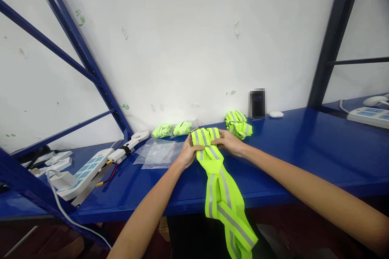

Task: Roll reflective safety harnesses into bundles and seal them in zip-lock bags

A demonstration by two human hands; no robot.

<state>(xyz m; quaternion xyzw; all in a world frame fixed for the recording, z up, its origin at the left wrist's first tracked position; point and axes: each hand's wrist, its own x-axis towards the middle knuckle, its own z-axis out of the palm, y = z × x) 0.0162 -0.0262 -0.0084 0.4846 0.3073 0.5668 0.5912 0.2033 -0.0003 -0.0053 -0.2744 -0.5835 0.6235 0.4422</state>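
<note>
A neon yellow reflective vest (223, 194) with grey stripes lies on the blue shelf (304, 149), and its lower part hangs over the front edge. My left hand (188, 154) grips the vest's folded top from the left, fingers curled onto the fabric. My right hand (228, 141) presses and holds the same folded end from the right. Both hands meet at the folded part near the shelf's middle.
Two bagged folded vests (172, 130) lie by the wall, another folded vest (238, 123) to the right. Clear plastic bags (159, 153) lie left of my hands. A power strip (86, 170), a small fan (133, 139), cables, a dark device (257, 104), and a second power strip (369, 115) stand around.
</note>
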